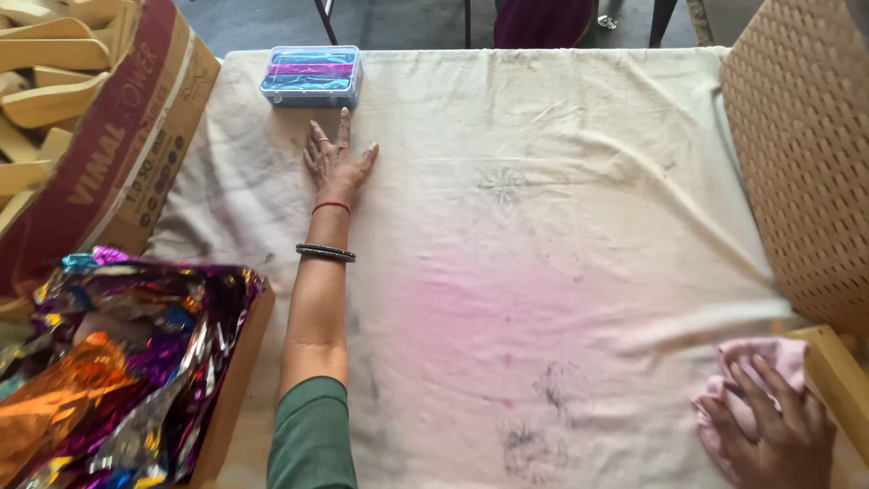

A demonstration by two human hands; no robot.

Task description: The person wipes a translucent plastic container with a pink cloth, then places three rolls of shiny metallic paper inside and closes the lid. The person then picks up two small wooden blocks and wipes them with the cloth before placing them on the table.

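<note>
My left hand [336, 159] lies flat and open on the white cloth [561, 226] that covers the table, fingers spread, just short of a clear plastic box [311, 76] with blue and purple strips inside. A red thread and dark bangles circle that wrist. At the near right corner my right hand [777, 433] presses down on a crumpled pink rag [753, 380], fingers curled over it. The cloth is stained pink in the middle, with dark smudges and a faint drawn flower.
A cardboard carton [109, 136] full of pale wooden pieces stands at the left. Below it a box [118, 362] holds shiny purple, orange and silver foil. A tan woven chair back [801, 154] rises at the right, with a wooden piece [837, 367] beside it.
</note>
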